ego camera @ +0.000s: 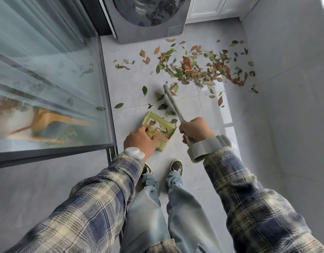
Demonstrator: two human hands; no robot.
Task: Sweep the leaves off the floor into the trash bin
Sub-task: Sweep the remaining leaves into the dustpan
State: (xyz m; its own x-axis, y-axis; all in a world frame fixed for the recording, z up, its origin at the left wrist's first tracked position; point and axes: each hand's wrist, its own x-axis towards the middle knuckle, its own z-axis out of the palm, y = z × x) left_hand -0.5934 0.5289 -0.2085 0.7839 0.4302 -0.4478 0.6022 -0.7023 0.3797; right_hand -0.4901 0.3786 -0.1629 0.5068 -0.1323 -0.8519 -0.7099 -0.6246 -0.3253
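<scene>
**Left grip** [139, 141]: is clenching the handle end of the green dustpan [173, 132], which is resting on the floor [203, 110] with its mouth facing the mess.

**Right grip** [195, 129]: is grasping the brush [173, 103] by its handle. The head is reaching out among the loose leaves [162, 106] just beyond the dustpan mouth.

**Leaves, collected** [153, 122]: only a few are sitting inside the dustpan.

**Leaves, outstanding** [194, 70]: the bulk is lying in a broad pile well apart from the dustpan, towards the washing machine [148, 19], with strays lying around it.

**Trash bin:** is not showing anywhere in view (so nothing can be said of its contents).

**Progress:** the job is looking barely begun. Most of the sweeping and all of the emptying are waiting to be done.
</scene>
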